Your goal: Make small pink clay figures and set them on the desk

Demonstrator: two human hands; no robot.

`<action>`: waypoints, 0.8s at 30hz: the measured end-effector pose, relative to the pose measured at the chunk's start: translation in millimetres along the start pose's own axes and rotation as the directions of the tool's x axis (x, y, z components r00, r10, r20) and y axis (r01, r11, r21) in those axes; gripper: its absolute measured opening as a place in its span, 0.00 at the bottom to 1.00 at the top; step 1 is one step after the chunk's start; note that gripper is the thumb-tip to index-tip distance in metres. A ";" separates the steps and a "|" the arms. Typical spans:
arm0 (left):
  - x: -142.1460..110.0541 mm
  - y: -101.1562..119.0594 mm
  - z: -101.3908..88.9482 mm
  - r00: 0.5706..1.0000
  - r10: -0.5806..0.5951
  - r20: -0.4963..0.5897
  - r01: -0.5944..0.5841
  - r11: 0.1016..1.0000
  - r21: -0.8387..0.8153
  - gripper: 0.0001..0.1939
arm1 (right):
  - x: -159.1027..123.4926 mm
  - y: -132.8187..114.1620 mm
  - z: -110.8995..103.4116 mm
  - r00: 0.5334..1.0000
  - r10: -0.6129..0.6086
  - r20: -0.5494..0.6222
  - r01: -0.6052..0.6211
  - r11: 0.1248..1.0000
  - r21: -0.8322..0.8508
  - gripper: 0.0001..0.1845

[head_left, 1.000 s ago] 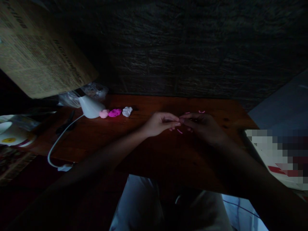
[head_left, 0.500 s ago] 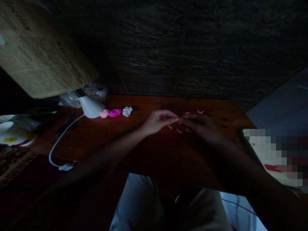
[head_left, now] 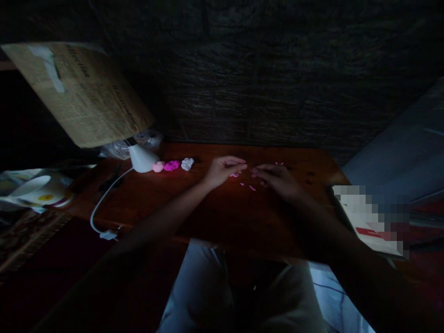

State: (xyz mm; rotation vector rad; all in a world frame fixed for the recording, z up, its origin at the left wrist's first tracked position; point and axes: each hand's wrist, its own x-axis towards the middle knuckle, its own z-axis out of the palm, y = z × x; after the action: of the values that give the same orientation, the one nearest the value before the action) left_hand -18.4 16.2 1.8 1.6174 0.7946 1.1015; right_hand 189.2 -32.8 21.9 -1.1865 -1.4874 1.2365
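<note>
My left hand (head_left: pixel 224 170) is over the wooden table with thumb and fingertips pinched together. A short gap to its right, my right hand (head_left: pixel 275 178) makes a pinch too. Whatever either pinch holds is too small and dark to make out. Under the hands lie thin pink clay-like strips: a curved pink strip (head_left: pixel 252 188), a small pink bit (head_left: pixel 242 184), and a pink piece (head_left: pixel 234 175) partly behind my left fingers. Beyond my right hand is another pink strip (head_left: pixel 279 163).
Left on the table (head_left: pixel 194 203) sit a pale pink lump (head_left: pixel 158 166), a magenta lump (head_left: pixel 171 165) and a white lump (head_left: pixel 187 163), beside a lamp base (head_left: pixel 142 158) with a paper shade (head_left: pixel 90 92). Its white cable (head_left: pixel 95 208) hangs at the edge. A white cup (head_left: pixel 38 190) stands far left.
My hands were touching at the fingertips and have now drawn a little apart. The whole view has shifted, so the lamp and lumps appear farther right.
</note>
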 end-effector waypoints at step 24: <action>2.0 9.8 12.1 0.993 -0.109 0.034 0.113 0.986 -0.121 0.26 | 5.5 8.7 -2.9 0.995 -0.048 -0.087 0.056 0.994 0.089 0.21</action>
State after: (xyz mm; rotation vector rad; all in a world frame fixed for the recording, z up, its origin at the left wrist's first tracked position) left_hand -6.5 10.8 10.5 1.4646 0.7745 1.0270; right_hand 192.2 -26.4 14.0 -1.1188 -1.3765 1.1915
